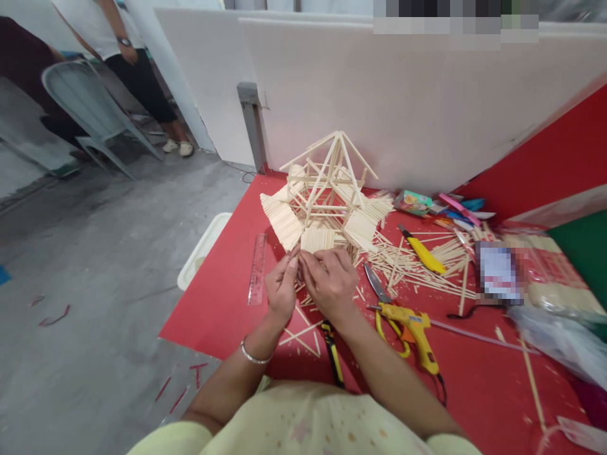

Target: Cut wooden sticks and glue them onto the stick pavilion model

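Note:
My left hand [281,284] and my right hand [333,278] meet fingertip to fingertip, both closed in a pinch. Whatever lies between the fingers is too small and hidden to make out. Directly beyond them stands a model built of thin wooden sticks [283,221], with slatted side panels and an open pointed roof frame. Left of my left hand a clear ruler [257,268] lies on the red table [208,316]. A black-and-yellow handled tool [334,357] rests below my wrists, beside a few crossed sticks [303,332].
On the right lie a yellow glue gun [411,323], yellow-handled scissors [377,282], a yellow utility knife [424,253] and many loose sticks [396,265]. Packed sticks [564,297] and plastic bags sit further right. White boards [403,101] stand behind. Two people and a chair [80,95] are at far left.

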The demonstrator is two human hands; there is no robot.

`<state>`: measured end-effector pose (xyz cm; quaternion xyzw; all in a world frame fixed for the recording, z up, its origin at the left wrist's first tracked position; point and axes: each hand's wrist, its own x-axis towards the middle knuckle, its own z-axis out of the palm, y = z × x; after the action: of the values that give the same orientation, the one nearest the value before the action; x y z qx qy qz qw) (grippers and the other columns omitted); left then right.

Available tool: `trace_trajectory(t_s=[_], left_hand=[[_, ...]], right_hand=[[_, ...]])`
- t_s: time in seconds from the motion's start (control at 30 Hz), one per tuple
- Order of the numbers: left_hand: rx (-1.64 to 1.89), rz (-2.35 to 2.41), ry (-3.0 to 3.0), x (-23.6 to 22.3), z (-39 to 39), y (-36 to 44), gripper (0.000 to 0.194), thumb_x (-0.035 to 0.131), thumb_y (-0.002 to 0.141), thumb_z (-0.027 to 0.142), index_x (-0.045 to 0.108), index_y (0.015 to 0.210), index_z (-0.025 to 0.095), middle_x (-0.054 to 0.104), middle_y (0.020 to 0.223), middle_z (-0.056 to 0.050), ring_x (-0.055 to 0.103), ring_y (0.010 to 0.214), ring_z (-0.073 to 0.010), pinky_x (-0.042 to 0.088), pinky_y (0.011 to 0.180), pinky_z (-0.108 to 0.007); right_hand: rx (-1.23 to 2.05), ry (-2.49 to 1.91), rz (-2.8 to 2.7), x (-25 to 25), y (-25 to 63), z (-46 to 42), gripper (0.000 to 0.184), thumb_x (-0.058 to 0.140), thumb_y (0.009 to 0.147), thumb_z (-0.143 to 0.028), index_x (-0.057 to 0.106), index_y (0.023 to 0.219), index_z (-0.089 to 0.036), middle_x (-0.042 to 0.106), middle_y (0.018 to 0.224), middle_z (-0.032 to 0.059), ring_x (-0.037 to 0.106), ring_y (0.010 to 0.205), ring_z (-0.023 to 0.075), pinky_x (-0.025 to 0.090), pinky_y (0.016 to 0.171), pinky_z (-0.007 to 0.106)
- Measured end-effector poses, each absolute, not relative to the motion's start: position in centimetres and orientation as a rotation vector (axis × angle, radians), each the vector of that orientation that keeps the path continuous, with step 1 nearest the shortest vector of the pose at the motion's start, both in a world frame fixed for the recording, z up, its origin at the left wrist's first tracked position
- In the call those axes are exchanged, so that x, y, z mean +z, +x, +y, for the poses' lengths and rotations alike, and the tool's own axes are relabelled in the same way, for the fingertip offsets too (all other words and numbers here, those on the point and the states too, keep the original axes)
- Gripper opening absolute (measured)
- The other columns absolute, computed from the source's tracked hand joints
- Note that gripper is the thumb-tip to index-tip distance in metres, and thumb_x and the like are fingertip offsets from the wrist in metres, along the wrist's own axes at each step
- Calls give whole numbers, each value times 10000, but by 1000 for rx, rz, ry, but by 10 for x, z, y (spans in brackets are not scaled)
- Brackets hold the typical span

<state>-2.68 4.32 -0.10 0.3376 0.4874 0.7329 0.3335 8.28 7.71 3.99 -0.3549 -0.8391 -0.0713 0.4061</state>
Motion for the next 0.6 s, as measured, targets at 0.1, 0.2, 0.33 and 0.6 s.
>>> trace_trajectory(t_s=[0.1, 0.2, 0.33, 0.6], left_hand=[[1912, 1286, 908, -1, 43, -27, 376, 650, 906, 389, 737, 1203, 176, 737, 1195, -112, 692, 1080, -246, 559, 954, -368], [1909, 1297, 920, -1, 42, -27, 374, 643, 914, 382, 728, 1217, 180, 736, 1196, -107, 693, 1065, -235, 570, 926, -357], [1898, 1300, 905, 0, 42, -27, 384, 646, 909, 391, 731, 1212, 171, 736, 1191, -111, 693, 1060, -239, 579, 894, -347], [1904, 1278, 886, 0, 43, -26, 365, 653, 902, 377, 740, 1198, 181, 721, 1234, -110, 671, 1128, -245, 534, 982, -357]], right_hand=[[-158, -900, -2095, 42, 83, 77, 234, 646, 914, -245, 705, 1134, -194, 666, 894, 69, 519, 873, 195, 445, 816, 335], [-124, -917, -2073, 43, 82, 77, 225, 650, 912, -244, 709, 1125, -201, 664, 894, 66, 523, 869, 191, 452, 803, 327], [-94, -937, -2033, 42, 81, 79, 242, 644, 918, -244, 691, 1148, -183, 670, 927, 72, 550, 886, 192, 458, 835, 339], [-116, -953, -2031, 39, 81, 80, 271, 632, 930, -260, 664, 1186, -177, 671, 923, 74, 556, 877, 197, 454, 823, 345]])
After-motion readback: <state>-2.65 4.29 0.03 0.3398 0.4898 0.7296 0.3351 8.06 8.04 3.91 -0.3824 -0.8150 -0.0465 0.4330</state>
